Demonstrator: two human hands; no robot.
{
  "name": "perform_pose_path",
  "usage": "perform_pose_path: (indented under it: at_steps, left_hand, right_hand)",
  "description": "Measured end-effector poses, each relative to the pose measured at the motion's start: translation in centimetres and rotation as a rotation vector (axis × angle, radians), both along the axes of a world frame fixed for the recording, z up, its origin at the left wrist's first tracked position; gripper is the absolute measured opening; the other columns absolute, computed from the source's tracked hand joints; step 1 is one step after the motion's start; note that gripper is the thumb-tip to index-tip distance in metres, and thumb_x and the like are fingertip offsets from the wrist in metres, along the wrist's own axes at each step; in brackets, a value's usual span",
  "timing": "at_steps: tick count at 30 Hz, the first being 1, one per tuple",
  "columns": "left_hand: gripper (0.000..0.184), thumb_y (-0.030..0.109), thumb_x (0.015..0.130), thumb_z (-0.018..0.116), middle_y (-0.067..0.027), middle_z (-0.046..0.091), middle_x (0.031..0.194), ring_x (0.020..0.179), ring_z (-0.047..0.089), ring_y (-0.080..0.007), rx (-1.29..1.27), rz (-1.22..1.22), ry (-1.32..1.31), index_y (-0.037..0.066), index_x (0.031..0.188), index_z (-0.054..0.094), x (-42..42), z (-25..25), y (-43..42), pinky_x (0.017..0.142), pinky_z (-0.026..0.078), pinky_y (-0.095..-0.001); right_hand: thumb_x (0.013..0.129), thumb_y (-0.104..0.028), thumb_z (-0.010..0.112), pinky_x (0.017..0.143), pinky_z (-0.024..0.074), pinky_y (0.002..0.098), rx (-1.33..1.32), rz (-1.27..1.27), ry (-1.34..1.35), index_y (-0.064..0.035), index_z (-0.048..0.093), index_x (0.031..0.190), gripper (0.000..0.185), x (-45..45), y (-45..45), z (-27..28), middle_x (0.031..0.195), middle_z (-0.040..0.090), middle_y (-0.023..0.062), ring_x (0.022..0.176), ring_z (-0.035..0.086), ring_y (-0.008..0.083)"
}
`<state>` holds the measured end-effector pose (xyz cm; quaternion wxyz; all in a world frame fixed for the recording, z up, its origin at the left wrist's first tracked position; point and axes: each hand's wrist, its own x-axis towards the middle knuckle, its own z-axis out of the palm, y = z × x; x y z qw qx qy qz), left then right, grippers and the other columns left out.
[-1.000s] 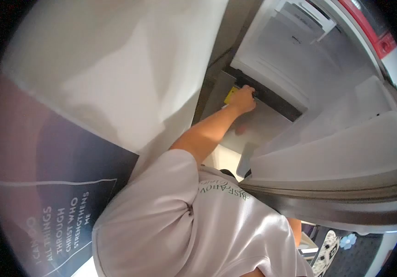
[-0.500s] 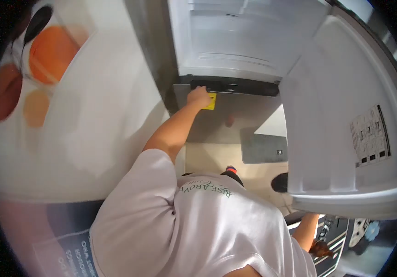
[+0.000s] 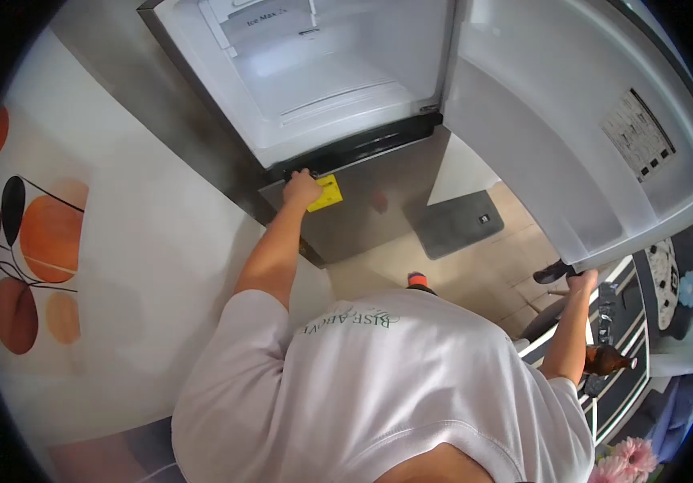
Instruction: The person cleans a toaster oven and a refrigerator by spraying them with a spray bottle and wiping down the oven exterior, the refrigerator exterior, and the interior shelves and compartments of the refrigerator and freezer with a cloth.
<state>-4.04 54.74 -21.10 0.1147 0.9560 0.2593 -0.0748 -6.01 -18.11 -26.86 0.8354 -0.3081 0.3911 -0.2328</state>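
Landmark: the fridge [image 3: 363, 197], upper part of view, upper compartment [image 3: 330, 84] exposed. Its white interior shows a panel [image 3: 256, 14] lettered "Ice Max". Upper door [image 3: 528, 113] swung out on the fridge's right side as seen here, inner face toward the wearer; printed sheet [image 3: 639, 134] fixed to that face.

Left hand [image 3: 303, 187]: at the top edge of the fridge's lower door [image 3: 383, 205], near its left corner, just under the dark strip [image 3: 363, 145]. Fingers curled closed over that edge; tips hidden, firmness cannot be told. Yellow label [image 3: 327, 193] on the same door, just beside the hand.

Right hand [image 3: 581, 280]: to the right of the fridge, at the lower edge of the upper door. Touching it; fingers partly hidden, so how far closed, or what is gripped, cannot tell. A black object [image 3: 552, 272] sits just beside, nature unclear.

Grey mat [image 3: 459, 229] on the tiled floor [image 3: 515, 270], at the foot of the fridge. Brown bottle [image 3: 604, 360] lying by a dark, pale-striped surface [image 3: 628, 322], right of the fridge and nearer the wearer. Wall panel [image 3: 133, 266] left of the fridge, printed with orange and brown ovals.
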Motion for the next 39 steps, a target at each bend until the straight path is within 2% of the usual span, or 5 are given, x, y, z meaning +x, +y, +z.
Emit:
perform_pose_path:
  at_steps: [6, 19, 31, 36, 39]
  left_hand:
    - [0.043, 0.033, 0.077, 0.065, -0.0132, 0.063, 0.117, 0.109, 0.06, -0.029, -0.092, -0.179, 0.288, 0.008, 0.111, 0.066, -1.3, 3.1, -1.5, 0.089, 0.05, -0.0421]
    - [0.041, 0.038, 0.075, 0.063, -0.0149, 0.067, 0.106, 0.098, 0.065, -0.031, -0.132, -0.517, 0.383, 0.007, 0.1, 0.071, -5.0, 4.0, -11.1, 0.082, 0.052, -0.0408]
    - [0.03, 0.03, 0.076, 0.061, -0.015, 0.07, 0.091, 0.085, 0.068, -0.0295, -0.455, -0.635, 0.326, 0.005, 0.088, 0.072, -8.6, 5.6, -17.3, 0.073, 0.053, -0.0401]
    - [0.032, 0.031, 0.077, 0.062, -0.0181, 0.069, 0.087, 0.08, 0.067, -0.032, -0.511, -0.553, 0.238, 0.0, 0.083, 0.071, -9.0, 4.5, -17.1, 0.069, 0.053, -0.0419]
    - [0.034, 0.034, 0.078, 0.063, -0.0172, 0.069, 0.089, 0.081, 0.067, -0.0317, -0.506, -0.541, 0.223, 0.001, 0.085, 0.071, -9.0, 4.1, -17.0, 0.069, 0.053, -0.0423]
  right_hand:
    - [0.094, -0.026, 0.029, 0.052, 0.0482, 0.035, 0.359, 0.308, 0.15, -0.0066, 0.058, 0.095, 0.035, -0.4, 6.2, -9.9, 0.082, 0.06, 0.0106, 0.064, 0.057, 0.0242]
    - [0.091, -0.027, 0.043, 0.065, 0.0499, 0.0339, 0.308, 0.793, 0.113, -0.0114, 0.063, 0.092, 0.025, 3.2, 24.0, -0.5, 0.092, 0.068, 0.0068, 0.079, 0.064, 0.0223]
    - [0.091, -0.025, 0.038, 0.079, 0.0553, 0.0406, -0.024, 0.547, 0.425, -0.0011, 0.061, 0.096, 0.034, 8.0, 2.4, -6.4, 0.093, 0.068, 0.0138, 0.087, 0.067, 0.0299]
    - [0.086, -0.015, 0.053, 0.065, 0.0574, 0.04, -0.937, 0.719, 0.293, 0.0044, 0.06, 0.103, 0.027, 6.8, -5.9, 0.6, 0.093, 0.066, 0.0155, 0.075, 0.067, 0.0295]
    - [0.084, -0.012, 0.057, 0.061, 0.057, 0.0379, -0.821, 0.292, 0.46, 0.0046, 0.059, 0.105, 0.027, 8.0, -5.5, 6.3, 0.093, 0.066, 0.0141, 0.072, 0.067, 0.0274]
